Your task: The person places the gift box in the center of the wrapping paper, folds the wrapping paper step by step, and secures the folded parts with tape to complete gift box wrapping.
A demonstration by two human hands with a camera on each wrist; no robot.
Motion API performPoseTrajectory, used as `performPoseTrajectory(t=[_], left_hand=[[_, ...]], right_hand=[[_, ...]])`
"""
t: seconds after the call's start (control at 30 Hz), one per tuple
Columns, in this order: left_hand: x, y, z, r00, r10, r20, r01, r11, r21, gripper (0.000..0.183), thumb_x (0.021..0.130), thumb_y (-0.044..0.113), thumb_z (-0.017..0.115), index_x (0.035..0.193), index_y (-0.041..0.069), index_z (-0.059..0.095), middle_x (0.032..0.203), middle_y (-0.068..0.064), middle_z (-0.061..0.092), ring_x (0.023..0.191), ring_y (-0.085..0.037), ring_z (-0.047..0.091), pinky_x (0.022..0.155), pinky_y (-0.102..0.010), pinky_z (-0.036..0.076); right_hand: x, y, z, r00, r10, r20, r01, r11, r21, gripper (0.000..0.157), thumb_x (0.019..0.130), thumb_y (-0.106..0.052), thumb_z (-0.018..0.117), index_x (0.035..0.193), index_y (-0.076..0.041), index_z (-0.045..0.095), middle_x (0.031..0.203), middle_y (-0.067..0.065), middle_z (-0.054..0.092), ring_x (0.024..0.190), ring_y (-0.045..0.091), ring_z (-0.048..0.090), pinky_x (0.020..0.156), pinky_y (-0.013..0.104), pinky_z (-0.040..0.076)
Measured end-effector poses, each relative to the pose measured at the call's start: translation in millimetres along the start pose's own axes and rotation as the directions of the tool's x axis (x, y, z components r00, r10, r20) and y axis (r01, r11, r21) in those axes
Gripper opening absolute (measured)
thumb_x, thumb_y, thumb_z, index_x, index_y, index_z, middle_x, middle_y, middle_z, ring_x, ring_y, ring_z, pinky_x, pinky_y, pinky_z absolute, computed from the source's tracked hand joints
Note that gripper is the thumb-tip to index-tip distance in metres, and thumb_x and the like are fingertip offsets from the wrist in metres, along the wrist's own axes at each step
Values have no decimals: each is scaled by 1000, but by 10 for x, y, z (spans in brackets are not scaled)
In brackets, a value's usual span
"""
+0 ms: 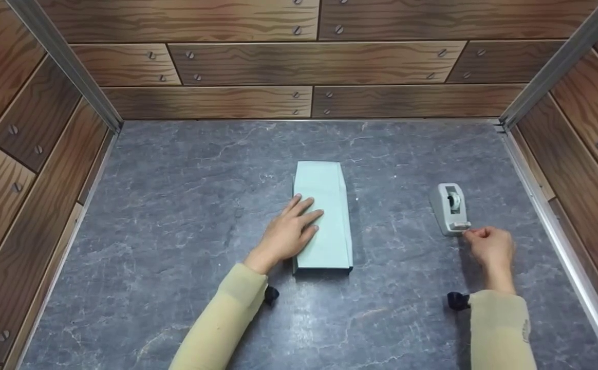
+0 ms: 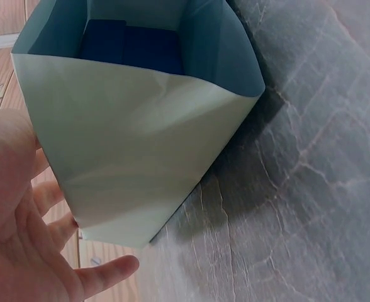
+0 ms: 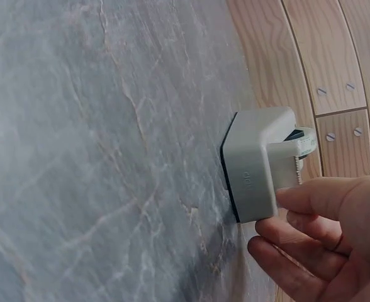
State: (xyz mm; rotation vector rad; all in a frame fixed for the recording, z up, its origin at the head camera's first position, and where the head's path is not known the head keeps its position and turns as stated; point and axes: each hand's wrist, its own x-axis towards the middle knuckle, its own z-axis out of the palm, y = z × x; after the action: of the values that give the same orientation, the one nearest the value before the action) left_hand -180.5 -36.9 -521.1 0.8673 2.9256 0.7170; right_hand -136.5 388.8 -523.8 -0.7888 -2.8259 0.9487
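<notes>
A pale green paper bag (image 1: 322, 216) lies on its side on the table, its near end open. In the left wrist view the bag's open mouth (image 2: 134, 69) shows a darker blue inside. My left hand (image 1: 291, 231) rests on the bag's left part with fingers spread; the left wrist view shows that hand (image 2: 28, 220) along the bag's side. To the right stands a light grey tape dispenser (image 1: 450, 208) with a small roll in it. At its front, by the toothed cutter (image 3: 297, 170), my right hand (image 1: 491, 249) pinches the tape end with thumb and forefinger; the clear strip barely shows.
The grey marbled table (image 1: 175, 205) spreads around the things. Wood-patterned walls (image 1: 309, 64) rise at the back and both sides, with metal rails (image 1: 561, 246) along the side edges. Dark wrist cameras (image 1: 457, 301) stick out from both sleeves.
</notes>
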Motion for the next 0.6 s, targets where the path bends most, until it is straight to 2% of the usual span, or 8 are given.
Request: performPoseTrajectory(t=[0.17, 0.37, 0.47, 0.6], left_hand=[[8, 1, -2, 1000, -6, -2, 6, 1000, 11, 40, 94, 36, 47, 133, 26, 48, 144, -1, 31, 135, -25, 18, 100, -47, 31], [12, 2, -9, 1000, 4, -4, -4, 1000, 9, 40, 94, 35, 48, 133, 25, 49, 144, -2, 32, 134, -26, 18, 99, -48, 32], [1, -2, -9, 1000, 8, -4, -8, 1000, 0, 39, 94, 33, 49, 132, 24, 49, 144, -3, 32, 134, -27, 18, 98, -48, 32], [10, 0, -10, 1000, 8, -7, -8, 1000, -3, 39, 94, 33, 49, 132, 24, 50, 144, -3, 32, 134, -27, 19, 98, -48, 33]], right_hand=[[12, 13, 10, 999, 30, 13, -30, 999, 22, 27, 86, -28, 58, 76, -3, 59, 91, 16, 62, 71, 26, 50, 57, 33, 38], [2, 46, 20, 1000, 24, -7, -24, 996, 82, 23, 86, -16, 58, 67, -3, 54, 106, 19, 63, 77, 21, 52, 54, 28, 38], [-21, 69, -6, 999, 21, 27, -23, 995, 93, 21, 87, -20, 56, 76, -2, 58, 97, 18, 63, 74, 20, 50, 54, 27, 39], [-70, 51, -72, 999, 0, 53, -4, 997, 77, 30, 88, -29, 54, 90, 0, 61, 89, 14, 58, 71, 22, 49, 57, 31, 40]])
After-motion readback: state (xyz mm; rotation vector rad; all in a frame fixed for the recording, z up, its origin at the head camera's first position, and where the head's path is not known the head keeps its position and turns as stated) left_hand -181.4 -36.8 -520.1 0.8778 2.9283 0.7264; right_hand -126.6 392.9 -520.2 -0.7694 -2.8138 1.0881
